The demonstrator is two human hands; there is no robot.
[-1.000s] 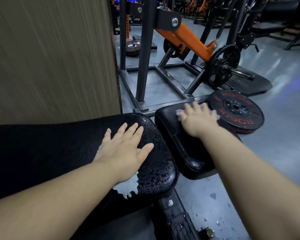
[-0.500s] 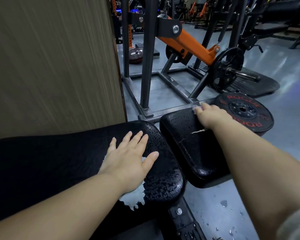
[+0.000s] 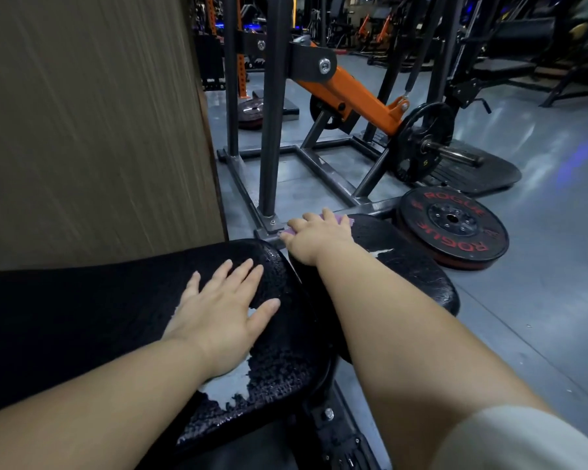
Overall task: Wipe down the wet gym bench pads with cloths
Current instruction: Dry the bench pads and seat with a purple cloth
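A long black bench pad (image 3: pixel 82 310) beaded with water runs from the left to the middle; its cover is torn near the end. My left hand (image 3: pixel 223 313) lies flat on it with fingers spread, over a pale cloth (image 3: pixel 252 312) that barely shows between thumb and fingers. To the right is a smaller black seat pad (image 3: pixel 418 266), also wet and scuffed. My right hand (image 3: pixel 318 234) presses a purple cloth (image 3: pixel 348 220) onto that pad's far left corner, fingers extended over it.
A wood-grain panel (image 3: pixel 92 123) stands close on the left. Behind the pads rises a dark steel rack (image 3: pixel 272 130) with an orange lever arm (image 3: pixel 350 96). A red-lettered weight plate (image 3: pixel 454 225) lies on the grey floor (image 3: pixel 540 266) beside the seat pad.
My right hand has slid with the purple cloth from the seat pad's far right edge to its far left corner. My left hand has stayed flat on the long pad.
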